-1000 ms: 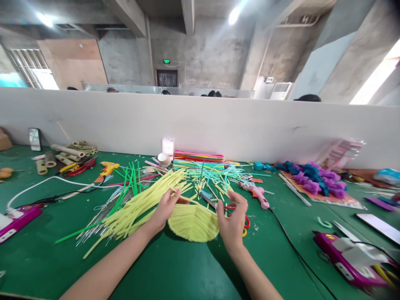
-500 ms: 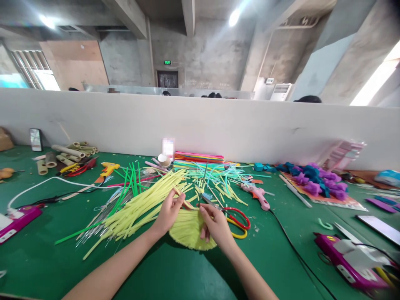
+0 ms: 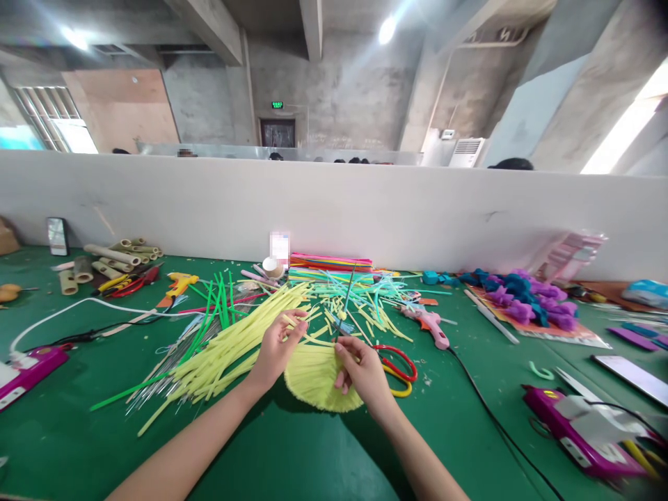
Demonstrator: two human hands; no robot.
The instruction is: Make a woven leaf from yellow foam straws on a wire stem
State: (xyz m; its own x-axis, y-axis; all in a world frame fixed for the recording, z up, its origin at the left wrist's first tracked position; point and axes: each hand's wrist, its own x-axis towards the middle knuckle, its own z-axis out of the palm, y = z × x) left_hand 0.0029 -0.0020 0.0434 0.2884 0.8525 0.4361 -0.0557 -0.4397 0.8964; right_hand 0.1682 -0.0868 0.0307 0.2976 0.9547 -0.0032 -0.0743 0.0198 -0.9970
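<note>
My left hand (image 3: 275, 350) pinches a straw (image 3: 312, 335) above the yellow fan (image 3: 314, 379) on the worktop (image 3: 313, 456), while my right hand (image 3: 364, 370) curls on it, grip unclear; I judge a straw is being added, needing careful alignment.

Green table (image 3: 292, 459): straws (image 3: 229, 344), scissors (image 3: 397, 362), glue guns (image 3: 431, 325).

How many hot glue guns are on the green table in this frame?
2. The yellow glue gun lies left of the straw pile; the pink glue gun lies right of it, past the scissors. Others could be hidden under the clutter.
</note>
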